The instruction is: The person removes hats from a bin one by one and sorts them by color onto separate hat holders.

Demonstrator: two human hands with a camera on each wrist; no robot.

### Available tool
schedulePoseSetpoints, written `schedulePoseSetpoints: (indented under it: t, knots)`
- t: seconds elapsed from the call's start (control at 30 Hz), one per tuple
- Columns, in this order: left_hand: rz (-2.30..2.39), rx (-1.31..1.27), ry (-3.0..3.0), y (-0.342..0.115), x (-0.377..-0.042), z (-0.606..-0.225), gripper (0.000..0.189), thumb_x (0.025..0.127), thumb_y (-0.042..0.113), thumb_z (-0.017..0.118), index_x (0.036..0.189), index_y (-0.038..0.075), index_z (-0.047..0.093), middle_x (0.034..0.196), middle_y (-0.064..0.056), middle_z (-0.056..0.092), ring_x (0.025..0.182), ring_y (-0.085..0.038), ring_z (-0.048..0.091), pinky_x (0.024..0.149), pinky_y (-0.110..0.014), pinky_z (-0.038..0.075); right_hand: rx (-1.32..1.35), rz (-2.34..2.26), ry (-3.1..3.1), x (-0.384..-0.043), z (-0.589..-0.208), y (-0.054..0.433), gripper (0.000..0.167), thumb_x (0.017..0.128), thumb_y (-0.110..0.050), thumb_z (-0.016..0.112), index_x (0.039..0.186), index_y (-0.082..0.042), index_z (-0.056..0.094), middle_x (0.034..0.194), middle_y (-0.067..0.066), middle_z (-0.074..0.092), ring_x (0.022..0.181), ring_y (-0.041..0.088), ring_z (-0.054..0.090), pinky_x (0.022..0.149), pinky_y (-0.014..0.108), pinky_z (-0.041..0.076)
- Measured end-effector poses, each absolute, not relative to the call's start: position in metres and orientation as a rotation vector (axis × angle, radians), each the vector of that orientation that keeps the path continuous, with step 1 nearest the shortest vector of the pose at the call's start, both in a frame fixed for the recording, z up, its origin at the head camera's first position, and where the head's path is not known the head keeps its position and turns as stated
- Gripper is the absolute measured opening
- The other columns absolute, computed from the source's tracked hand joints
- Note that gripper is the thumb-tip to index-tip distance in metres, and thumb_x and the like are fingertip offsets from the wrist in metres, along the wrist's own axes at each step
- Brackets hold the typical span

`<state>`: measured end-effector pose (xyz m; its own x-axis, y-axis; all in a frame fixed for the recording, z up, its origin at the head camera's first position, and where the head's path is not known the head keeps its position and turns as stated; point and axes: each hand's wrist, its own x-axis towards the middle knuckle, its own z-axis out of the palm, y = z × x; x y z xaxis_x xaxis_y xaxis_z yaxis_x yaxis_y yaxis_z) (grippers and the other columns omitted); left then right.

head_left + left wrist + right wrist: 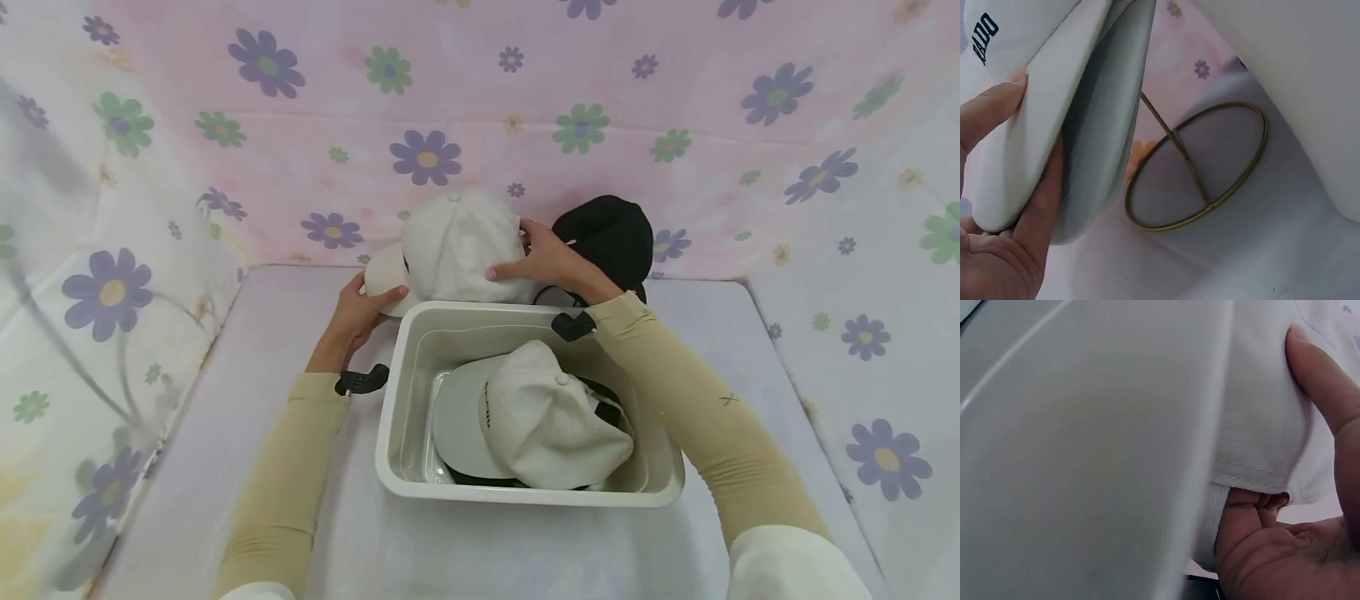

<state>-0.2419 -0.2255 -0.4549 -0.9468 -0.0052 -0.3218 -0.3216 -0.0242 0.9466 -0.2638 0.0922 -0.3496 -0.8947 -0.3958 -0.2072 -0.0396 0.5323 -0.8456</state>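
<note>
Behind the bin, a white baseball cap [459, 250] is held between both hands. My left hand [354, 315] pinches its brim [1035, 119], thumb on top and fingers beneath. Just under that brim lies a second pale brim [1100, 131], apart from the first at its front; its crown is hidden. Dark lettering shows on the white cap in the left wrist view. At the cap's other side, my right hand [546, 254] grips the lower edge, its thumb on the outside and its fingers tucked under the fabric [1260, 412].
A light plastic bin [531, 497] stands in front, holding a beige cap [551, 417] over darker ones. To the back right sits a black cap [611, 237]. A brass wire ring stand [1210, 205] is beside the caps. Flowered cloth [480, 100] closes off the back and sides.
</note>
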Motion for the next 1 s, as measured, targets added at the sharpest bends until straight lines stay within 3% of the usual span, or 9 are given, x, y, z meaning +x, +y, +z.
schedulePoseSetpoints:
  t: [0.2,0.37,0.53,0.67,0.87,1.0]
  knots:
    - [2.100,-0.382,1.981,-0.220,-0.240,-0.460,0.076,0.094,0.013,0.074,0.157,0.007,0.031,0.143,-0.015,0.042,0.106,-0.017,0.060,0.078,-0.020,0.058,-0.335,-1.241,2.419,-0.263,-0.350,0.093,0.101,0.081,-0.034,0.086,0.157,-0.006,0.025,0.144,0.017,0.047,0.122,0.030,0.054,0.104,0.046,0.047]
    - [2.103,-0.379,2.001,-0.219,-0.235,-0.462,0.083,0.092,0.014,0.076,0.158,0.007,0.027,0.147,-0.021,0.047,0.105,-0.015,0.062,0.078,-0.020,0.058,-0.335,-1.201,2.457,-0.262,-0.349,0.091,0.105,0.079,-0.037,0.088,0.157,-0.006,0.024,0.146,0.017,0.047,0.123,0.029,0.053,0.106,0.046,0.046]
    - [2.020,-0.345,2.044,-0.220,-0.226,-0.457,0.092,0.091,0.012,0.076,0.162,0.009,0.018,0.152,-0.024,0.046,0.124,-0.026,0.057,0.092,-0.026,0.054,-0.314,-1.158,2.480,-0.260,-0.348,0.092,0.109,0.078,-0.039,0.088,0.159,-0.007,0.022,0.147,0.017,0.046,0.125,0.028,0.052,0.106,0.046,0.046]
    - [1.985,-0.318,2.103,-0.220,-0.217,-0.451,0.096,0.089,0.009,0.076,0.163,0.009,0.014,0.153,-0.026,0.044,0.136,-0.034,0.050,0.107,-0.038,0.047,-0.314,-1.175,2.477,-0.256,-0.346,0.092,0.112,0.077,-0.037,0.089,0.160,-0.008,0.020,0.150,0.016,0.044,0.127,0.029,0.051,0.108,0.047,0.045]
    - [1.926,-0.322,2.183,-0.220,-0.204,-0.448,0.108,0.090,0.013,0.075,0.163,0.013,-0.004,0.153,-0.028,0.043,0.137,-0.038,0.050,0.115,-0.045,0.039,-0.399,-1.106,2.514,-0.253,-0.347,0.093,0.122,0.078,-0.031,0.090,0.163,-0.006,0.005,0.163,0.017,0.029,0.145,0.030,0.037,0.118,0.046,0.036]
    - [1.910,-0.334,2.209,-0.220,-0.192,-0.445,0.115,0.091,0.015,0.075,0.161,0.016,-0.016,0.154,-0.027,0.040,0.137,-0.038,0.051,0.116,-0.044,0.039,-0.499,-1.049,2.567,-0.249,-0.345,0.093,0.121,0.078,-0.026,0.089,0.162,-0.004,0.005,0.161,0.019,0.030,0.144,0.032,0.038,0.116,0.046,0.038]
